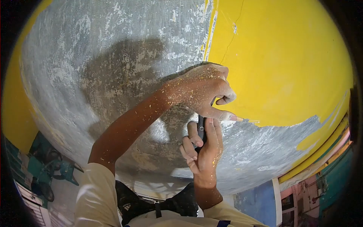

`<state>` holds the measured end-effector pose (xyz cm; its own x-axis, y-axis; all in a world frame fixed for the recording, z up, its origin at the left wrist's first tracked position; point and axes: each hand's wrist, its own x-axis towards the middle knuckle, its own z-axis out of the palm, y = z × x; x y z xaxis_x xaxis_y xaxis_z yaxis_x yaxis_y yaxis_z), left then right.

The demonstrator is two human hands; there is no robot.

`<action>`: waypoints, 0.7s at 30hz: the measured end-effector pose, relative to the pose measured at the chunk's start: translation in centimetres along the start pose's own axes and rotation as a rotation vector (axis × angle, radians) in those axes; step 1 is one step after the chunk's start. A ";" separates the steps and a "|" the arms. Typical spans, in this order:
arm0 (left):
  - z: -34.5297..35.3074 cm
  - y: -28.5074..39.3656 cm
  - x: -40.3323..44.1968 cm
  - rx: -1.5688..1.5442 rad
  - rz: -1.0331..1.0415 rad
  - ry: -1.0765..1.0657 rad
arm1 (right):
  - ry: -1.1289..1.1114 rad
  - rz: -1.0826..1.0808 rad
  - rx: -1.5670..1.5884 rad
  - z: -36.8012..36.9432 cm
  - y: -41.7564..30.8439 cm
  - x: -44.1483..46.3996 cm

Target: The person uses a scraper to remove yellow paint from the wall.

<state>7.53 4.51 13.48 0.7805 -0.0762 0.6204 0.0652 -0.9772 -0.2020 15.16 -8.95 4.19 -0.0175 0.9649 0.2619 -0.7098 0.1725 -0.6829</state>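
A black-handled scraper [201, 130] with a screw in its handle is held against the wall. Around its lower end curl the fingers of my right hand [206, 151], palm towards me, thumb pointing up. My left hand [204, 87] is closed over the upper part, with its back towards me and its thumb stretched to the right; a bit of black shows between thumb and fingers. The blade is hidden. Yellow flakes dot my left hand and forearm. By the left thumb tip, the yellow paint [280, 68] has a ragged edge against the bare grey wall [151, 22].
A crack [228, 43] with a chip runs down the yellow paint. Green plastic chairs [56, 166] and a bicycle stand low on the left. At lower right are a blue panel [255, 204] and a pink-and-green house front [302, 198]. A black bag [151, 202] hangs at my chest.
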 end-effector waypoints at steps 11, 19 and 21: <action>-1.8 -0.7 1.1 0.039 -0.008 0.038 | -0.039 -0.050 0.023 1.2 -0.4 1.4; -1.3 0.0 1.0 0.058 -0.022 0.077 | -0.062 -0.041 0.016 0.5 -0.8 0.9; -0.4 0.2 0.1 0.041 -0.017 0.046 | -0.037 -0.037 -0.032 -0.4 0.0 0.3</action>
<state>7.36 4.18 13.83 0.7499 -0.0699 0.6578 0.1040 -0.9696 -0.2216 15.43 -8.62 3.95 -0.0184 0.9498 0.3123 -0.6876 0.2148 -0.6936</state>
